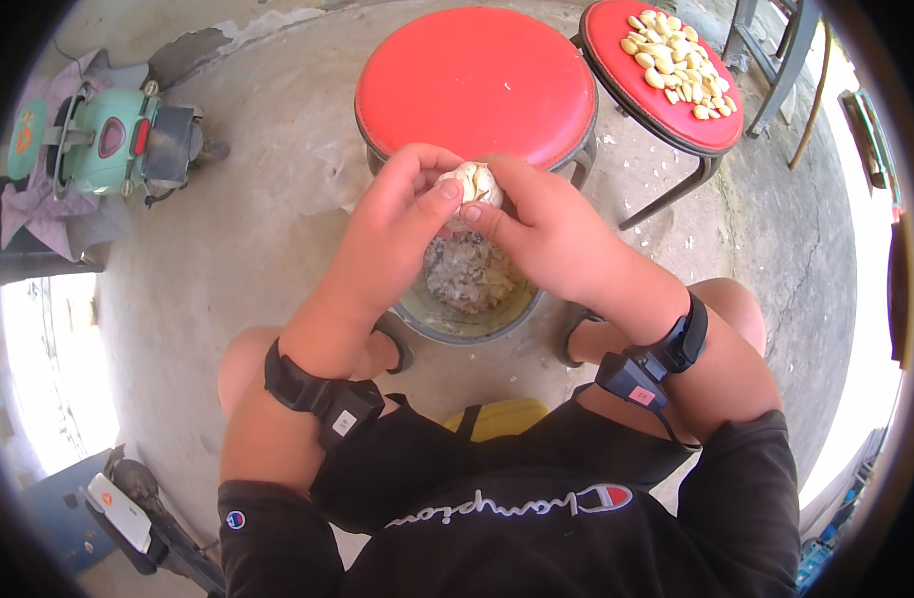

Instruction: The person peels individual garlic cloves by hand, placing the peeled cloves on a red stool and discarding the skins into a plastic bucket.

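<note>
Between my two hands is a whitish garlic bulb (476, 183), held up over a bowl. My left hand (409, 204) grips its left side, thumb pressed on the front. From the right, my right hand (536, 214) closes on the same bulb, its thumb at the lower edge. Most of the fingertips behind the bulb are hidden. Below, the round bowl (457, 327) stands on the floor between my feet, with a heap of papery garlic skins (469, 271) in it.
A red round stool (477, 85) stands just beyond my hands. On a second red stool (601, 40) at the far right lie many peeled garlic cloves (678, 62). Skin scraps dot the concrete floor (666, 224). A green scooter (108, 140) is at the left.
</note>
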